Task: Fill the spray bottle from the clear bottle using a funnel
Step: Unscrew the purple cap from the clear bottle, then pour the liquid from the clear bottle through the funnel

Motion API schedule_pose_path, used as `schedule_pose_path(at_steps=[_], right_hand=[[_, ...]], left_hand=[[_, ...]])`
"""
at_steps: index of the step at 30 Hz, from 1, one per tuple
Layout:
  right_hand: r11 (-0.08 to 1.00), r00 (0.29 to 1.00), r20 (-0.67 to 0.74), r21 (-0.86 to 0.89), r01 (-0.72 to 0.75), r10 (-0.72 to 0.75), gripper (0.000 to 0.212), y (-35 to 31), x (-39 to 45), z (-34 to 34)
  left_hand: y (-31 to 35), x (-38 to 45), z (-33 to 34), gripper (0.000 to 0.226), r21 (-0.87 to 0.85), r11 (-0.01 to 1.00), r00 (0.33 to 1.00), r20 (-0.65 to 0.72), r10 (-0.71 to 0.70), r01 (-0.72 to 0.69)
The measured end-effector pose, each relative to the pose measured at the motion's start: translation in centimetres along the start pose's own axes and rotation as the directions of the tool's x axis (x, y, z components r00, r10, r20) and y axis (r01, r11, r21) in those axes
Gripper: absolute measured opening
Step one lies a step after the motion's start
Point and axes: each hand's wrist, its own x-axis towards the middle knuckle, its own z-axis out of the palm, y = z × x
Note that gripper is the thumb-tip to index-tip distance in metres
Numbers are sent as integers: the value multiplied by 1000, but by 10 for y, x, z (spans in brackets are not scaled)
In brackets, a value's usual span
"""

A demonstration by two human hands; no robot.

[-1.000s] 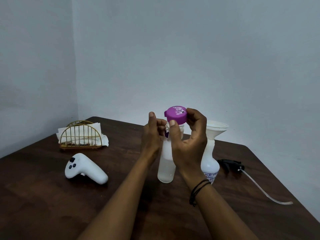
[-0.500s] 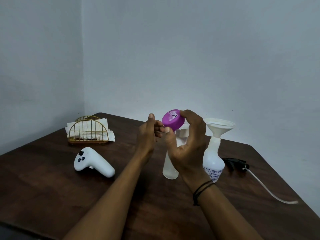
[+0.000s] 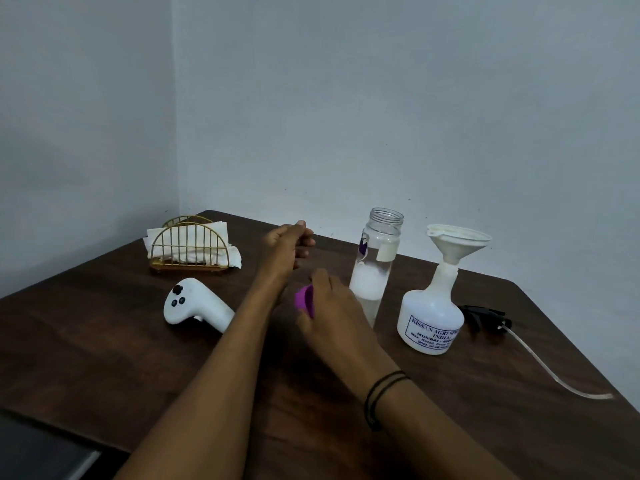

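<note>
- The right hand (image 3: 332,310) grips the purple cap (image 3: 305,301) low, just left of the clear bottle (image 3: 375,268); the left hand (image 3: 285,249), farther left, hangs loosely curled, holding nothing.
- A careless reach could topple that uncapped bottle (tall, narrow, partly full).
- Right of it stands the white spray bottle (image 3: 431,320), funnel (image 3: 457,242) seated, perhaps wobbly.

On the surface (image 3: 104,341) I see the clear bottle (image 3: 375,268) upright at frame centre, with the spray bottle (image 3: 431,320) just right of it, the funnel (image 3: 457,242) seated in its neck. The spray head (image 3: 485,315) and tube lie further right. The napkin holder (image 3: 192,247) stands upper left, the controller (image 3: 195,304) below it, and my right hand (image 3: 332,306) with the cap (image 3: 305,301) just left of the clear bottle.
</note>
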Motion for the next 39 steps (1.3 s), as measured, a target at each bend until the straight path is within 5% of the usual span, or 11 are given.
schedule_pose_path(at_steps=[7,12,16,19,22,28,32,39], right_hand=[[993,993,97,-89,76,-67,23,8,0,17],[991,990,103,-88,102,-93,25,8,-3,16],[981,960,-231,-148,126,-158,11,0,1,-18],[985,778,-605,-133,109,-168,10,9,6,-46],[999,683,-729,-12,39,-35,26,25,9,-55],[973,768,-613,224,-57,186,68,32,5,-37],[909,830,-449,387,-154,331,74,38,6,-34],[889,853,-387,425,-171,349,76,44,2,-37]], left_hand=[[-5,-3,11,25,30,1000,998,58,3,-5],[-9,-6,18,23,74,997,995,103,7,-15],[-7,-8,22,22,38,999,993,119,18,-23],[-6,-13,24,22,74,996,988,153,33,-45],[-7,-17,27,25,118,991,982,185,44,-67],[-10,-26,40,17,85,990,965,249,85,-109],[-10,-27,44,17,5,995,958,268,99,-104],[-11,-30,49,16,-102,989,954,269,130,-106]])
